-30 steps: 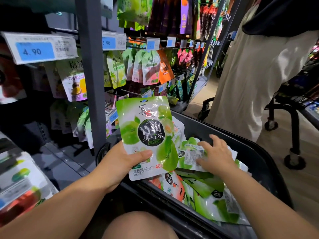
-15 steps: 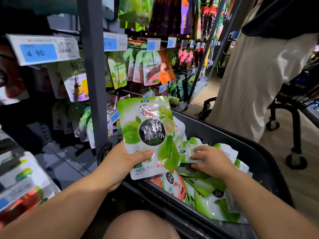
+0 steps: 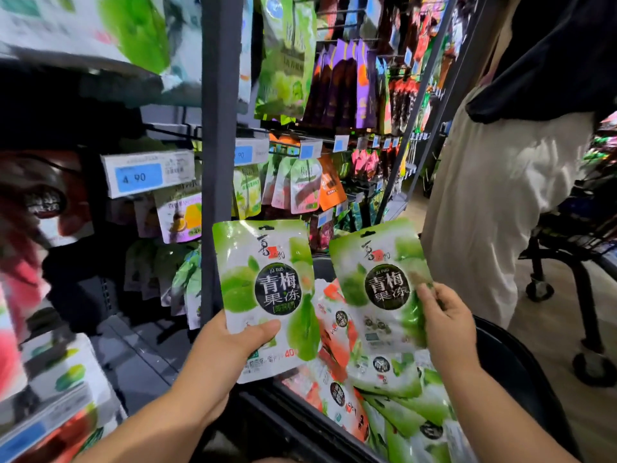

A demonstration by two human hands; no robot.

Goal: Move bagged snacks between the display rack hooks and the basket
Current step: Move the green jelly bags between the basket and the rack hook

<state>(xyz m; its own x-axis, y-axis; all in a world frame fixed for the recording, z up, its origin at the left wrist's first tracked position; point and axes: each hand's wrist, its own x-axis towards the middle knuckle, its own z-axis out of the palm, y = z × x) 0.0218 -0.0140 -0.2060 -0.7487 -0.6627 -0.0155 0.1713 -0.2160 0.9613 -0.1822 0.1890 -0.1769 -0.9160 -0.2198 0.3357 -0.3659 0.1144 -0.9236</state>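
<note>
At far left a white shelf price tag with a blue panel [image 3: 147, 175] reads "4.90"; beside it stands a grey metal upright post of the display rack [image 3: 218, 128], smooth and matt. Past the post, pale pink and green foil pouches [image 3: 302, 187] hang from the rack's hooks under small blue tags (their print is too blurred to read).

The left hand [image 3: 230, 342] holds a glossy green plastic snack pouch [image 3: 267, 295] upright in front of the post; its grip is clamped on the lower left corner, thumb across the front, fingers behind. A black disc on the pouch carries white characters 青梅果冻, with green plums printed round it and a hang slot at the top.

Just to its right, a second glossy green pouch of the same print [image 3: 380, 285] is tilted slightly; the right hand [image 3: 447, 322] pinches its right edge, grip closed on it. Both pouches are in the air above the black plastic basket [image 3: 521, 362], which holds a heap of green and red pouches [image 3: 384, 392].

At far right a person in a cream garment [image 3: 484, 195] stands on a wood-look floor [image 3: 534, 329].
</note>
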